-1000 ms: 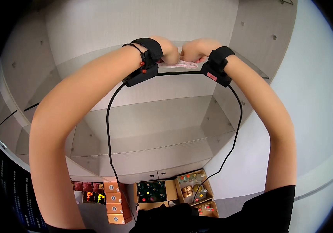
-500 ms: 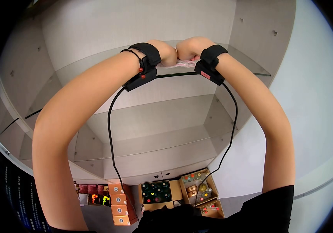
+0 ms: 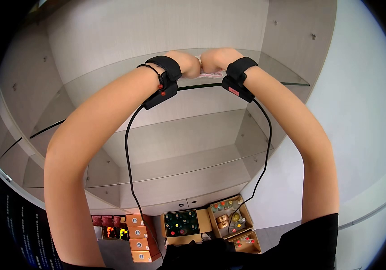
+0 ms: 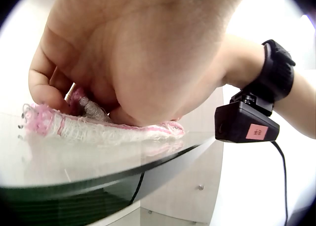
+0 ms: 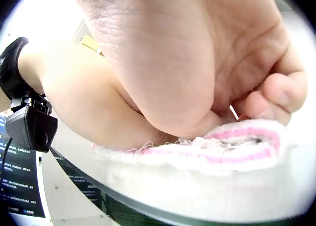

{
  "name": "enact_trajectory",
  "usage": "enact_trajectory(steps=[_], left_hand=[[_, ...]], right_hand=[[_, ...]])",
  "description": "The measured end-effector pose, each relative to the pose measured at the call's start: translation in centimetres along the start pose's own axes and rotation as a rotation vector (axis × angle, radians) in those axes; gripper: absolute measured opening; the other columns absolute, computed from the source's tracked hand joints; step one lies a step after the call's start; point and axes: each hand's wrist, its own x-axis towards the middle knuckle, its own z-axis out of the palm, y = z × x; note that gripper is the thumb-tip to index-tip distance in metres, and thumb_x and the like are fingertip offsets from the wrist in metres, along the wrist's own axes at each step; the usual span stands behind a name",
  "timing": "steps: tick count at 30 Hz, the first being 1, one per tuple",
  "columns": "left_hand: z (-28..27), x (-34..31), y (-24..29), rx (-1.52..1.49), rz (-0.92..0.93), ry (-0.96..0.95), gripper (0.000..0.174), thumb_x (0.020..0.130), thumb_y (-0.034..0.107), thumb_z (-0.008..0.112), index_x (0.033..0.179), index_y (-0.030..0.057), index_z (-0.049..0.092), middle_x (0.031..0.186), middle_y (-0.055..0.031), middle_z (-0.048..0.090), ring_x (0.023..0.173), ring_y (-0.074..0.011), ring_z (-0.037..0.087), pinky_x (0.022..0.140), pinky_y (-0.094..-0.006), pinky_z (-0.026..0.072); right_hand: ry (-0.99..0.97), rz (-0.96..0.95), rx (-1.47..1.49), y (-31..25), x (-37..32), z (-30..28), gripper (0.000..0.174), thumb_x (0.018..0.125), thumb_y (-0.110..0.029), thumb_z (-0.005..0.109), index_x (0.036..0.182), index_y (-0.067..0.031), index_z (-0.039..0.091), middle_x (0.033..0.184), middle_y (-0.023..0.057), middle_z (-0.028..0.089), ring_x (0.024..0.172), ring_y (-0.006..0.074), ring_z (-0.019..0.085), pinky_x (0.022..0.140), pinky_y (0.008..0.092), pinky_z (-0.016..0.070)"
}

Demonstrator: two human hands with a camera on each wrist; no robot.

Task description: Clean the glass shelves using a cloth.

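On a glass shelf (image 3: 271, 67) of a pale cabinet lies a folded pink and white cloth (image 3: 211, 75) with frayed threads. My left hand (image 3: 184, 64) bends down over one end of it; in the left wrist view its curled fingers pinch a raised fold of the cloth (image 4: 98, 131). Close beside it, my right hand (image 3: 217, 60) holds the other part. The right wrist view shows that thumb low on the cloth (image 5: 237, 149) and curled fingers at its doubled edge. In the head view the hands hide most of the cloth and their own fingertips.
The shelf's dark front edge (image 3: 202, 86) runs just below the hands, with a lower shelf (image 3: 179, 164) underneath. Black cables (image 3: 127, 157) hang from both wrist cameras. On the floor stand orange boxes (image 3: 137, 232) and cartons (image 3: 204, 220) of bottles.
Both hands have come closer together and shifted slightly left in the head view. Less of the cloth shows between and below them. The whole view has shifted slightly too.
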Motion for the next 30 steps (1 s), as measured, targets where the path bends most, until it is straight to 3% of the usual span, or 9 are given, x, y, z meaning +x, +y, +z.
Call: enact_trajectory(steps=[1, 3, 16, 18, 30], left_hand=[[0.1, -0.1, -0.1, 0.0, -0.001, 0.001, 0.026, 0.067, 0.017, 0.037, 0.088, 0.0107, 0.051, 0.081, -0.01, 0.053, 0.072, -0.0239, 0.051, 0.062, -0.0317, 0.0394], [0.3, -0.5, -0.2, -0.035, 0.073, 0.082, 0.032, 0.074, 0.025, 0.031, 0.08, 0.0018, 0.052, 0.069, -0.0137, 0.053, 0.059, -0.0241, 0.05, 0.055, -0.0305, 0.0385], [0.3, -1.0, 0.2, -0.063, 0.03, 0.098, 0.031, 0.072, 0.023, 0.032, 0.079, 0.0007, 0.051, 0.067, -0.0136, 0.052, 0.057, -0.0245, 0.049, 0.054, -0.0313, 0.0382], [0.1, -0.9, 0.3, -0.067, 0.02, 0.027, 0.026, 0.067, 0.014, 0.037, 0.087, 0.0064, 0.051, 0.077, -0.0129, 0.052, 0.069, -0.0257, 0.051, 0.059, -0.0325, 0.0392], [0.1, -1.1, 0.2, -0.087, 0.024, 0.044, 0.027, 0.068, 0.016, 0.036, 0.089, 0.0063, 0.05, 0.08, -0.0135, 0.052, 0.071, -0.0267, 0.051, 0.06, -0.0325, 0.0393]], right_hand=[[0.014, -0.002, 0.015, -0.1, -0.3, -0.1, 0.014, 0.056, -0.009, 0.045, 0.065, -0.003, 0.052, 0.061, 0.0138, 0.05, 0.055, 0.0258, 0.048, 0.052, 0.0303, 0.0397], [0.004, -0.001, 0.005, -0.1, -0.4, -0.2, 0.014, 0.057, -0.01, 0.045, 0.066, -0.0028, 0.053, 0.062, 0.0137, 0.05, 0.056, 0.0259, 0.048, 0.053, 0.0303, 0.0398], [-0.025, -0.021, 0.04, 0.2, 0.2, 0.7, 0.018, 0.06, -0.011, 0.044, 0.072, -0.0022, 0.053, 0.071, 0.0145, 0.052, 0.063, 0.026, 0.05, 0.055, 0.031, 0.04], [-0.015, -0.037, 0.044, 0.3, 0.2, 0.7, 0.018, 0.06, -0.011, 0.044, 0.072, -0.0019, 0.053, 0.07, 0.0147, 0.052, 0.063, 0.0261, 0.05, 0.055, 0.0311, 0.04], [0.008, -0.059, 0.046, 0.9, 1.4, 1.4, 0.017, 0.06, -0.014, 0.045, 0.069, -0.0016, 0.053, 0.066, 0.0137, 0.052, 0.06, 0.0255, 0.05, 0.053, 0.0312, 0.04]])
